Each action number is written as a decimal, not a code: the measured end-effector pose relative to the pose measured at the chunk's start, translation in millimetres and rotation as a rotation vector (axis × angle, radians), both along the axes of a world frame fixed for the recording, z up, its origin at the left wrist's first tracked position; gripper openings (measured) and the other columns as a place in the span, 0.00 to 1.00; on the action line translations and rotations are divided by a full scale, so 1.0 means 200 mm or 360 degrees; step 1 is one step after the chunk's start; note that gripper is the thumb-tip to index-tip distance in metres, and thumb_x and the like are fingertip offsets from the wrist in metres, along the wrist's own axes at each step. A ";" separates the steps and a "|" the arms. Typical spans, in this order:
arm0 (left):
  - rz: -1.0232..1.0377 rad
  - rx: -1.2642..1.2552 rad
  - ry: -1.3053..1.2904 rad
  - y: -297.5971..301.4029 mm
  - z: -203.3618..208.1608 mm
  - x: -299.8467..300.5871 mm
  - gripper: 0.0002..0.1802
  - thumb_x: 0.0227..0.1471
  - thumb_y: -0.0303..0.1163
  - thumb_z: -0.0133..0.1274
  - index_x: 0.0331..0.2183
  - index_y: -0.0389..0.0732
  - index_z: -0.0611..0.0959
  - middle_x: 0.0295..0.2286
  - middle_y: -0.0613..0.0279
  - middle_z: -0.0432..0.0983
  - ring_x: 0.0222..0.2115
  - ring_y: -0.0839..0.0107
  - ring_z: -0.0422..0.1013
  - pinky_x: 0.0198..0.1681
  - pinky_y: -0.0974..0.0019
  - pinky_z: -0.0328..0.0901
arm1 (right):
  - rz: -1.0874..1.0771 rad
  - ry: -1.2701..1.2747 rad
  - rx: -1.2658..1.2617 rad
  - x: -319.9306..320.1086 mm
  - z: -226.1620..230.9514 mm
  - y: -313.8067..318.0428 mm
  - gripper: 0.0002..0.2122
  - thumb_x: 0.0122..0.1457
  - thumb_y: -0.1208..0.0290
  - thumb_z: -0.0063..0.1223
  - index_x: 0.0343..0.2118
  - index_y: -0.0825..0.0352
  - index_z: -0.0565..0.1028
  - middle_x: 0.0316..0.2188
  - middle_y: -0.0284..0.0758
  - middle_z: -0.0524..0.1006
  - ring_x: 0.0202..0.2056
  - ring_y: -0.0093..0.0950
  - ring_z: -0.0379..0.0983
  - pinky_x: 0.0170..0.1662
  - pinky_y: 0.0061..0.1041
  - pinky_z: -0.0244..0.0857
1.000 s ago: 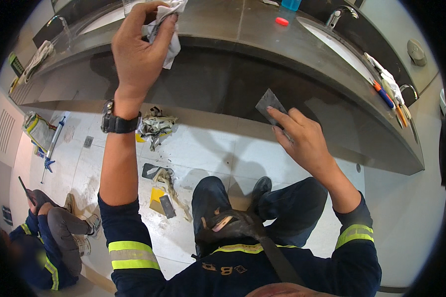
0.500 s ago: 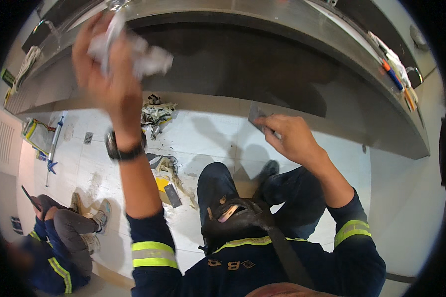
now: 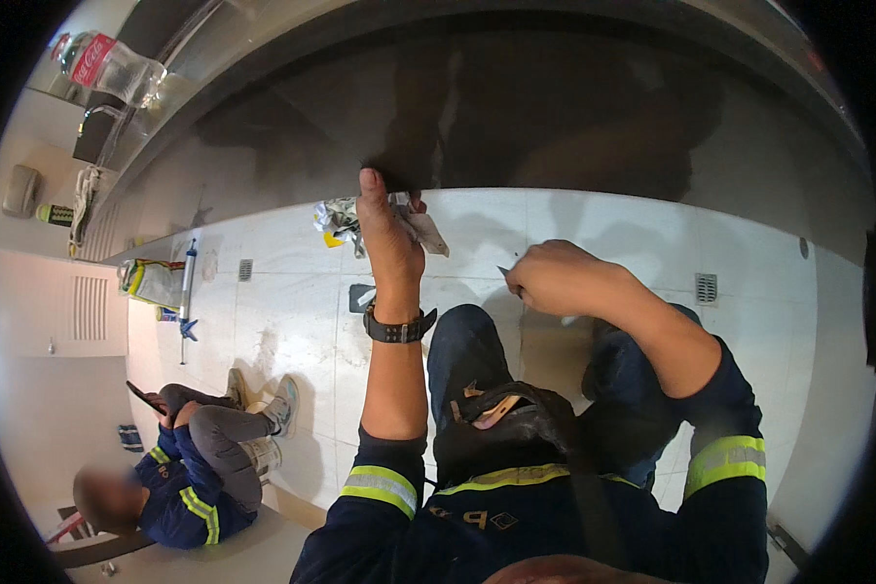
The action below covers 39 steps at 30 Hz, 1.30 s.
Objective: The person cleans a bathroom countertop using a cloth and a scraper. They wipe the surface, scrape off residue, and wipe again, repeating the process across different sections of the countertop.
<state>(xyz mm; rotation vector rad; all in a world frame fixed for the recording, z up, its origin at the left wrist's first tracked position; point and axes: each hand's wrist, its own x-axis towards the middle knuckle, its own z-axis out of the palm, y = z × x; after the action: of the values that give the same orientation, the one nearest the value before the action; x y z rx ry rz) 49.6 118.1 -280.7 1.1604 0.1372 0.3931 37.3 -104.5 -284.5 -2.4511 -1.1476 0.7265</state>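
Note:
My left hand (image 3: 391, 248), with a dark watch on its wrist, is raised to the lower edge of the dark counter front (image 3: 555, 127). Its fingers are wrapped round a crumpled whitish paper or cloth (image 3: 426, 232), and the thumb points up along the dark panel. My right hand (image 3: 566, 276) is closed above my knees, lower than the panel. From its fingers pokes the corner of a thin flat grey scraper (image 3: 504, 272); the rest is covered by the hand. Crumpled scraps (image 3: 337, 220) lie on the floor beyond my left hand.
At the left, a caulking gun (image 3: 187, 292) lies beside a bag with yellow-green edging (image 3: 152, 282). A co-worker (image 3: 195, 467) sits there holding a dark flat device. A plastic bottle (image 3: 117, 70) is on the counter. Drain grates (image 3: 707, 288) are set in the white tiled floor.
My left hand has come down and right from the counter top to the panel's lower edge, still holding the crumpled piece. My right hand has turned, hiding most of the scraper. The view has shifted.

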 end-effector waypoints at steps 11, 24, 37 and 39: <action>0.0462 0.1167 0.0054 0.21 -0.13 -0.04 0.30 0.67 0.55 0.52 0.48 0.34 0.77 0.38 0.60 0.76 0.39 0.73 0.69 0.44 0.67 0.65 | -0.0016 0.0007 0.0037 0.00 0.05 -0.13 0.09 0.53 0.80 0.53 0.34 0.69 0.84 0.36 0.48 0.84 0.42 0.47 0.82 0.48 0.44 0.74; 0.0903 0.0909 -0.1041 0.07 0.43 -0.18 0.24 0.62 0.17 0.55 0.59 0.36 0.71 0.50 0.50 0.78 0.49 0.67 0.76 0.53 0.68 0.70 | 0.0050 0.0051 0.0000 0.00 0.03 -0.20 0.12 0.54 0.74 0.53 0.39 0.67 0.85 0.37 0.47 0.84 0.42 0.47 0.81 0.50 0.44 0.72; 0.0799 0.1661 -0.0573 -0.03 -0.07 -0.11 0.12 0.47 0.19 0.64 0.36 0.35 0.82 0.33 0.53 0.77 0.34 0.53 0.73 0.38 0.57 0.67 | 0.0074 0.0120 -0.0068 0.01 -0.02 -0.19 0.12 0.54 0.73 0.52 0.39 0.67 0.84 0.37 0.46 0.84 0.43 0.47 0.80 0.50 0.43 0.72; 0.0797 0.1636 -0.0550 -0.05 -0.07 -0.11 0.10 0.49 0.19 0.63 0.35 0.35 0.81 0.32 0.53 0.75 0.33 0.54 0.71 0.36 0.57 0.66 | 0.0063 0.0131 -0.0084 0.00 -0.01 -0.19 0.13 0.54 0.73 0.53 0.40 0.67 0.84 0.37 0.46 0.84 0.43 0.47 0.80 0.51 0.42 0.72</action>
<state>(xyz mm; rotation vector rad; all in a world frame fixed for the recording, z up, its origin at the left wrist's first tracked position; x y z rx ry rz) 26.7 108.9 -294.3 2.0433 -0.1035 1.1870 36.8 -141.5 -285.9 -2.4231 -1.1626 0.8719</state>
